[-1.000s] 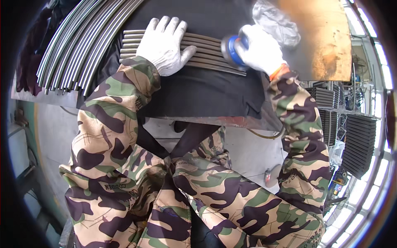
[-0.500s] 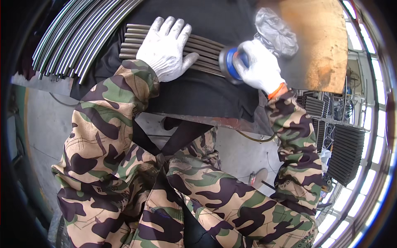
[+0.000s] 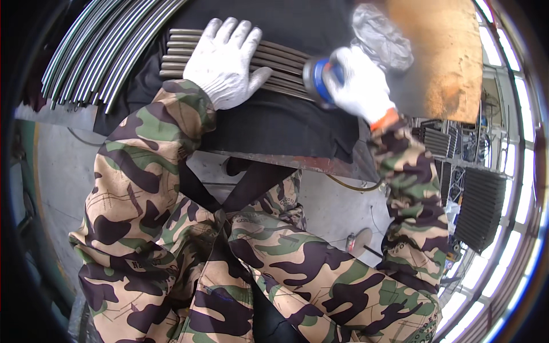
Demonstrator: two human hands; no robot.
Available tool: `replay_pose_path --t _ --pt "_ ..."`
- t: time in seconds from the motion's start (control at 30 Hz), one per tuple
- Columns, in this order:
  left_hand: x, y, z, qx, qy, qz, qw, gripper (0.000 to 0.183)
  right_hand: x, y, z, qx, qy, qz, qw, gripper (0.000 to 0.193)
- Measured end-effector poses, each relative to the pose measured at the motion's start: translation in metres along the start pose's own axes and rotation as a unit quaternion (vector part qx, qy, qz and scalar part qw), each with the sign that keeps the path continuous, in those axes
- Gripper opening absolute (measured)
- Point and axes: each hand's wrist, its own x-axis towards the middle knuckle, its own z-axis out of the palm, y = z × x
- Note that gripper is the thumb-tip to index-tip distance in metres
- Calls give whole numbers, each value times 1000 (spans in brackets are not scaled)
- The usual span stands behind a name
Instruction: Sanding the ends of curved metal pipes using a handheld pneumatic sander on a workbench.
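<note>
Several metal rods (image 3: pixel 280 70) lie side by side on a black cloth (image 3: pixel 274 128) over the table. My gloved left hand (image 3: pixel 222 66) rests flat across them, fingers spread and pointing away from me. In my gloved right hand (image 3: pixel 363 80) is a round blue can-like object with a silver rim (image 3: pixel 318 81). It is tipped on its side against the rods' right ends. Blur hides its exact kind, and the glove covers part of it.
More long shiny rods (image 3: pixel 106 46) lie at the far left. A crumpled silvery plastic bag (image 3: pixel 380 40) sits beyond my right hand, next to a brown board (image 3: pixel 437 57). Stacked dark bars (image 3: pixel 481 208) stand on the right. The table's front edge (image 3: pixel 274 161) runs before my lap.
My right hand and the blue object stay at the rods' right ends, shifted only slightly. My left hand keeps its place on the rods. The whole view has moved a little.
</note>
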Motion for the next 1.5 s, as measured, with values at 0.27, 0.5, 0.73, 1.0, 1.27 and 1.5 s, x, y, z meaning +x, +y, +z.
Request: replay_pose_path --t 0.27,0.5,0.73,1.0,1.27,1.5 --pt "-1 -3 5 -1 4 -7 1000 69 29 -5 8 -26 16 10 999 31" --pt "2 5 -6 34 -10 0 999 69 36 -24 2 -25 -31 17 999 35" --pt "1 10 -8 20 -19 -5 1000 68 11 -33 11 4 8 -54 998 32" --pt "18 20 -2 11 -7 -6 1000 67 -1 -7 -3 -26 -7 4 1000 29" --pt "13 0 -4 -42 15 -9 999 70 9 -18 6 -11 13 -8 1000 28" --pt "20 3 -4 -37 33 -5 999 69 19 -7 4 -32 11 2 999 30"
